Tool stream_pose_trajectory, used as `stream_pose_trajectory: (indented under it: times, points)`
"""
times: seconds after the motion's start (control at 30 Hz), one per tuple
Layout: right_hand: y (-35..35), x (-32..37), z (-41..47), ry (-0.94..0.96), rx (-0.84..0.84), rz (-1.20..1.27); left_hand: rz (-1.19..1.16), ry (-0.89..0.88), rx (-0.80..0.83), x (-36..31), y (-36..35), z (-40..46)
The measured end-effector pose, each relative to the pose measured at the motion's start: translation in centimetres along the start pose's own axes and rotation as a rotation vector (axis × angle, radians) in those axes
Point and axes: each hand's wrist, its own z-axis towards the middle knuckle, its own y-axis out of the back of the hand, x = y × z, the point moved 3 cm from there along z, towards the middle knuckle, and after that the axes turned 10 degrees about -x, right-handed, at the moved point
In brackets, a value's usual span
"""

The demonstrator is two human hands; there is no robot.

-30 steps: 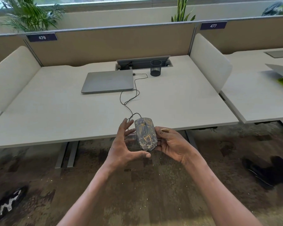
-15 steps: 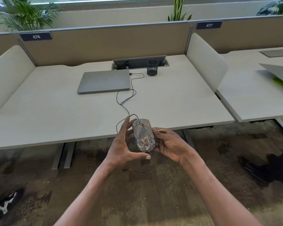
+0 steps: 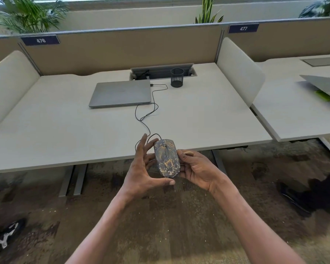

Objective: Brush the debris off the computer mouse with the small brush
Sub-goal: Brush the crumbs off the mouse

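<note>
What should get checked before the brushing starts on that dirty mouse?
1. Mouse held up off the desk: ok; both hands are on it.
2. Dirty top faces up: ok; tan specks cover it.
3. Brush ready: cannot tell; only a thin tan tip shows at the right hand.
4. Left hand grip: ok; thumb under the rear end, fingers along the side.
5. Cable slack: ok; it lies in loose loops up to the closed laptop.
6. Place for debris to fall: ok; the mouse sits past the desk edge, over the floor.
</note>
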Motion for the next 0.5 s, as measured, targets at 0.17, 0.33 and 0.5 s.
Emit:
stream_pose_trajectory:
  times: [0.17,0.33,0.5]
  points:
    - [-0.5,-0.6,0.2,-0.022,0.016,0.016,-0.017,0.003,-0.018,-0.2,0.5,-0.7]
    - [-0.9,-1.1,0.4,-0.038,0.026,-0.002,-0.045,0.022,-0.045,-0.2,0.9,-1.6]
    - [-1.1,-1.3,0.2,-0.056,0.065,-0.010,-0.058,0.036,-0.054,-0.4,1.0,-2.2]
